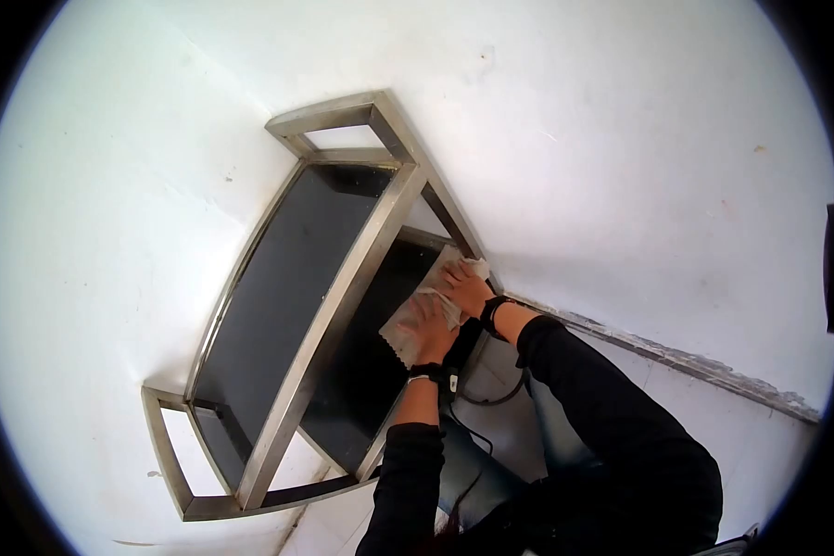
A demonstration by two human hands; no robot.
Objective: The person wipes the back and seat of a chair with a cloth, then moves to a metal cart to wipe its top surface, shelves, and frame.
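Note:
A thin, pale cloth or paper wipe (397,339) lies spread over the black lower shelf (350,389) of a metal-framed rack. My left hand (426,329) rests on the wipe with its fingers apart. Farther toward the shelf's far right corner, my right hand (465,285) also lies on it, fingers spread and pointing away from me. Folds of the wipe rise between the two hands. Both wrists wear dark bands, and the black sleeves stop above them.
The rack's upper black shelf (292,269) and its metal front bar (329,324) stand left of my hands. White walls (621,167) meet behind the rack. A dark cable (473,428) hangs near my knees, above the tiled floor (653,394).

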